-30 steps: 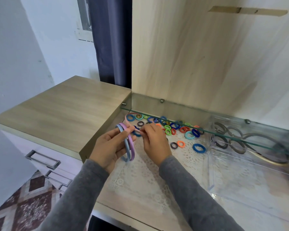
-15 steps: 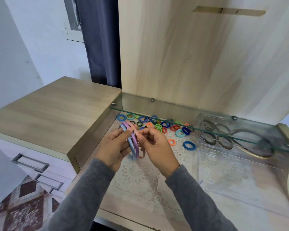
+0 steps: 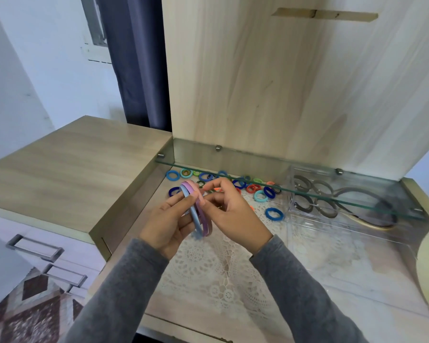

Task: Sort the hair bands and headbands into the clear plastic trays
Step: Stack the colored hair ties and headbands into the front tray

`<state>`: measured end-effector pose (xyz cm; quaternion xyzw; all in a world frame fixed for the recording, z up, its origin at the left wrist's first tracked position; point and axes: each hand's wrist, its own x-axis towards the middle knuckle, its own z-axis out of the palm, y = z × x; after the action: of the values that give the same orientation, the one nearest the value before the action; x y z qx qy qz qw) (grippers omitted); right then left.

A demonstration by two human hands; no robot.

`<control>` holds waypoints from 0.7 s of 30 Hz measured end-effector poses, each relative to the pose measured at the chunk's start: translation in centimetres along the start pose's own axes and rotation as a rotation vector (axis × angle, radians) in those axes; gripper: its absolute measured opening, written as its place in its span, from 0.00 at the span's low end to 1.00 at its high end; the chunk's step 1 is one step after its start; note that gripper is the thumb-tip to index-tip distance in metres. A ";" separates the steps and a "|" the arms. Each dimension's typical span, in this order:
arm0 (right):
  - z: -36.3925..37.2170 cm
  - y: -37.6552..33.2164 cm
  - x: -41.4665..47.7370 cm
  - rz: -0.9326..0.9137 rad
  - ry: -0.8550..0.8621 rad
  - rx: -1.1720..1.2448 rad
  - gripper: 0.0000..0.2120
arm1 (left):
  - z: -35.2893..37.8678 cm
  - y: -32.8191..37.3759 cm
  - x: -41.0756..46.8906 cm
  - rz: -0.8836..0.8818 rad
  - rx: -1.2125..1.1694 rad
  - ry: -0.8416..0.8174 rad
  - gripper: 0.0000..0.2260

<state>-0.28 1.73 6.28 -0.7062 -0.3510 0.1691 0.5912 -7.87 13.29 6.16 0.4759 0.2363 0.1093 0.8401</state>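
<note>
The left hand [image 3: 169, 226] grips three headbands [image 3: 199, 219], blue, purple and pink, just above the worktop [image 3: 357, 290]. The right hand [image 3: 233, 214] pinches the pink one near its top between thumb and forefinger. It seems the step is gathering headbands. Next they must go right, into the tray [image 3: 344, 233], beside the grey headbands [image 3: 352, 194] already there. Hair bands [image 3: 274, 214] lie loose behind the hands

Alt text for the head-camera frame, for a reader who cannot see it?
The left hand grips three thin headbands, blue, purple and pink, above a lace mat, while the right hand pinches the pink one. Behind them small coloured hair bands lie scattered; to the right a clear tray holds grey headbands.
</note>
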 end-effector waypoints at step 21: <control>-0.8 -1.3 1.3 0.163 -0.112 -0.079 0.18 | -0.4 0.4 -0.4 -0.055 -0.016 -0.042 0.14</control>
<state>0.76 2.11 7.99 -0.7447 -0.3312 0.2419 0.5265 -8.42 13.60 6.46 0.4647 0.2309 0.0780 0.8513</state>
